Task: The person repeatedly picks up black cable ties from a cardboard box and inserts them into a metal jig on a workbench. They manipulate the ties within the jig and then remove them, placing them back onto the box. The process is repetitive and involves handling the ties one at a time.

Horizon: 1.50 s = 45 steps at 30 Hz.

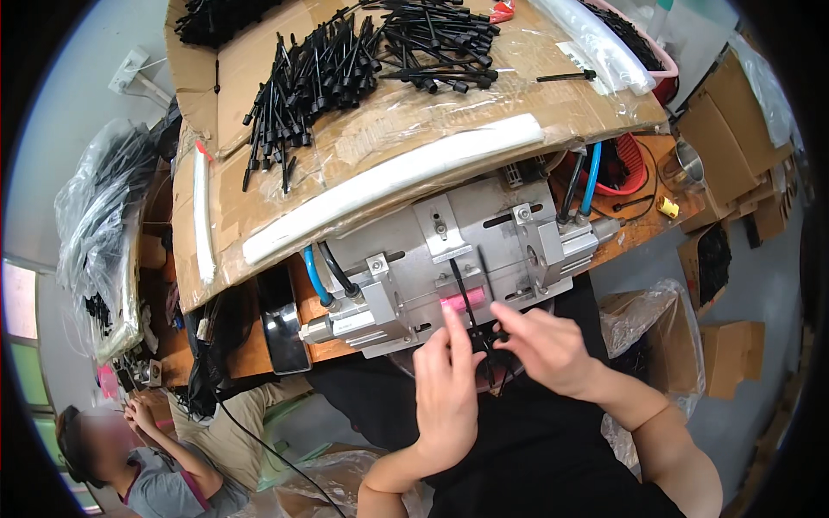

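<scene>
A thin black rod lies across the middle of a metal fixture, over a pink block. Beside its lower part is my left hand, with index and middle fingers stretched out and the thumb near the rod. I cannot tell whether those fingertips touch it. My right hand is on the other side, closed in a pinch on a small black part; most of that part is hidden by the fingers. Pneumatic cylinders with blue and black hoses flank the fixture.
A cardboard sheet above the fixture carries a pile of black rods with knobbed ends. A phone lies left. A red basket and metal cup stand right. Another person sits at lower left.
</scene>
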Motion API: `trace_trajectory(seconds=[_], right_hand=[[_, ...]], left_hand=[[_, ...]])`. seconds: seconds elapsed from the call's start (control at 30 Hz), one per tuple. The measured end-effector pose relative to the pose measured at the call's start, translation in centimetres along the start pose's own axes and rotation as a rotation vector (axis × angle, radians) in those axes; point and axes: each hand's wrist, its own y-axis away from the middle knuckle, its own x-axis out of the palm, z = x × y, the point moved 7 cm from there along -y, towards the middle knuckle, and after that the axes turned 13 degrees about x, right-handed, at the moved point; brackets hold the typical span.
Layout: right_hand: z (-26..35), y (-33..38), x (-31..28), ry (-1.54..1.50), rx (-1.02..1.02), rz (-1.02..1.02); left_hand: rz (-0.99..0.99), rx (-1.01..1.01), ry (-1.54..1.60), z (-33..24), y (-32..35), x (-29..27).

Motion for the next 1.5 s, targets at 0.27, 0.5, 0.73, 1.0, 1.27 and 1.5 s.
trace_trajectory(seconds=[0.27,0.5,0.73,1.0,1.27,1.5], right_hand=[[-1.1,0.4,3.7,0.084,0.016,0.122],[0.6,-1.1,1.8,0.165,-0.004,0.120],[1.3,-12.9,-8.1,0.304,-0.178,-0.390],[-4.8,-25.7,-10.4,0.514,-0.253,-0.207],[-2.6,-26.7,-7.6,0.523,-0.396,0.015],[-0.3,-29.6,-1.9,0.706,-0.313,0.319]], left_hand=[[-0.022,-0.063,-0.010,0.4,1.3,-1.9],[-0.067,0.042,-0.091,1.0,-2.1,-4.6],[-0.267,0.434,-0.280,0.4,-20.8,-3.9],[-0.027,0.459,-0.309,5.4,-22.9,-3.9],[0.239,0.435,-0.082,9.8,-18.6,-10.2],[0.256,0.441,0.033,8.8,-18.4,-10.5]])
